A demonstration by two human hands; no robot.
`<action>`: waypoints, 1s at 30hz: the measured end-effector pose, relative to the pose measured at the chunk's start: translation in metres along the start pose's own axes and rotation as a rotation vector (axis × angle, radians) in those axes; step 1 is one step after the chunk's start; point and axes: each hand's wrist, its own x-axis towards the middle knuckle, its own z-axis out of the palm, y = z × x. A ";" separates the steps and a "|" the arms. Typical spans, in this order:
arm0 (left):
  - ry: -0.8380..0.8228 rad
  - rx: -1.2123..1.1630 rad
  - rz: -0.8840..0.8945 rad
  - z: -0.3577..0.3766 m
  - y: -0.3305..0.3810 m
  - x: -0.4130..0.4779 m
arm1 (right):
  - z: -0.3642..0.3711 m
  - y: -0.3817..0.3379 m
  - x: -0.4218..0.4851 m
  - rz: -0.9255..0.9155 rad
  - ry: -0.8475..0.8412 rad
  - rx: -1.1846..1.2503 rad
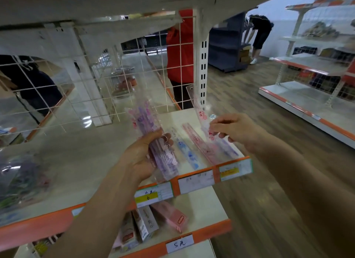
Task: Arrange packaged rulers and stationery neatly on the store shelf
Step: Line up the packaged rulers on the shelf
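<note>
Left hand (140, 156) is up over the shelf (92, 161), fingers and thumb curled round a bundle of packaged rulers (151, 127), purple and pink in clear sleeves, its top end leaning away towards the wire grid. Over on the other side, the right hand (238, 129) pinches the lower end of a tilted ruler packet (199, 111) between thumb and fingertips, the remaining fingers loosely bent; that packet stands steeply with red print on it, too blurred to read. Flat on the shelf between the two hands lie a blue ruler (189, 155) and a pink ruler (197, 140), side by side, with a purple ruler (228, 147) just under the right hand. Along the orange front strip, a yellow price tag (152, 195) carries a handwritten "6"; the neighbouring tags are smeared. One level down, a white label (179, 243) reads "5元", and a pink box (171, 215) shows white lettering on its end, unreadable.
</note>
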 end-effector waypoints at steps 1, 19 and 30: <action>0.011 -0.003 -0.006 -0.001 0.000 0.000 | -0.003 0.002 0.001 0.006 0.001 -0.035; -0.002 0.021 -0.086 0.006 0.001 -0.003 | 0.014 0.027 0.022 0.071 -0.051 -0.477; 0.003 0.085 -0.074 0.012 -0.002 -0.008 | 0.047 -0.008 -0.008 -0.190 -0.110 -0.276</action>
